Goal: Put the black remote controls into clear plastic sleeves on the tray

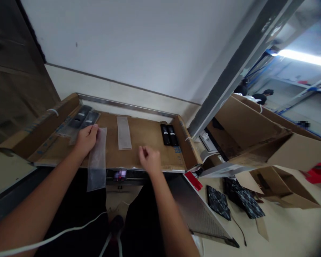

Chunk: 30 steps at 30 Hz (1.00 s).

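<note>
My left hand (87,139) pinches a clear, frosted plastic bag (96,164) near its top. The bag hangs over the front edge of the cardboard-lined table (144,128). My right hand (150,159) is closed, its fingers curled, above the front of the cardboard; nothing shows in it. Between the hands and farther back lies a second flat plastic bag (124,132). Two slim black devices (168,135) with small white labels lie side by side at the right end. Beyond my left hand, similar dark items in clear bags (82,116) lie at the left end.
Cardboard walls (186,142) border both ends of the table, with a pale wall panel behind. To the right stand a large open carton (254,132) and a smaller carton (286,187) on the floor. Black patterned packages (218,201) lie there too. A white cable (69,231) crosses below my arms.
</note>
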Tool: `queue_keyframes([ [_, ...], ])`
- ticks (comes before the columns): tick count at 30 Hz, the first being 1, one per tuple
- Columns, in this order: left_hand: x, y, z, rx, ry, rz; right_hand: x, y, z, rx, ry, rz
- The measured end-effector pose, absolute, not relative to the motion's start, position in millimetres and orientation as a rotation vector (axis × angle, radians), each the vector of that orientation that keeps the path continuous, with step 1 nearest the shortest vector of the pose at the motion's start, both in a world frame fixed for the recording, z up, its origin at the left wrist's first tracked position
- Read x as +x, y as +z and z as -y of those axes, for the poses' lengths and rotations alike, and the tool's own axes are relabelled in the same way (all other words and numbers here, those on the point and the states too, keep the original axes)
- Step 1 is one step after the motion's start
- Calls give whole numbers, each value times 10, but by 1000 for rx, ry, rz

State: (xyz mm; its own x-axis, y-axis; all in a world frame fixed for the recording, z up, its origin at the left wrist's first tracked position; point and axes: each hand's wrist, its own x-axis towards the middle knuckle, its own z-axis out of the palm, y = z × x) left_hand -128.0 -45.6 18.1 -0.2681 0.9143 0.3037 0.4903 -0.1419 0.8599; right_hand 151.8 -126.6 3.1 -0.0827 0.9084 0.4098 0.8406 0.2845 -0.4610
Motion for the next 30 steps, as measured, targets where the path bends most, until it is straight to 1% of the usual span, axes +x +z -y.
queue_keyframes([
  [2, -1272, 178, 448, 1576, 1386, -1722, 1300, -342, 1709, -1548, 277, 1859],
  [4, -1269, 166, 436, 1581, 1365, -1731, 1139, -825, 2056, -1572, 546, 1913],
  [6, -1273, 146, 422, 1581, 1348, -1751, 1083, -1286, 2205, -1759, 847, 1915],
  [8, -1282, 124, 408, 1572, 1352, -1766, 1120, -1620, 2159, -1847, 1055, 2026],
  [10, -1290, 109, 398, 1561, 1361, -1762, 1191, -1805, 2009, -1851, 1031, 2112],
  [13, -1289, 110, 396, 1563, 1359, -1744, 1223, -1914, 1823, -1760, 843, 2191],
  [20, -1265, 151, 417, 1510, 1338, -1736, 1058, -2146, 1833, -1673, 649, 2296],
  [24, -1276, 133, 407, 1536, 1348, -1731, 1056, -2226, 1825, -1696, 607, 2289],
  [30, -1273, 137, 414, 1543, 1356, -1751, 1058, -2191, 1811, -1692, 632, 2299],
])
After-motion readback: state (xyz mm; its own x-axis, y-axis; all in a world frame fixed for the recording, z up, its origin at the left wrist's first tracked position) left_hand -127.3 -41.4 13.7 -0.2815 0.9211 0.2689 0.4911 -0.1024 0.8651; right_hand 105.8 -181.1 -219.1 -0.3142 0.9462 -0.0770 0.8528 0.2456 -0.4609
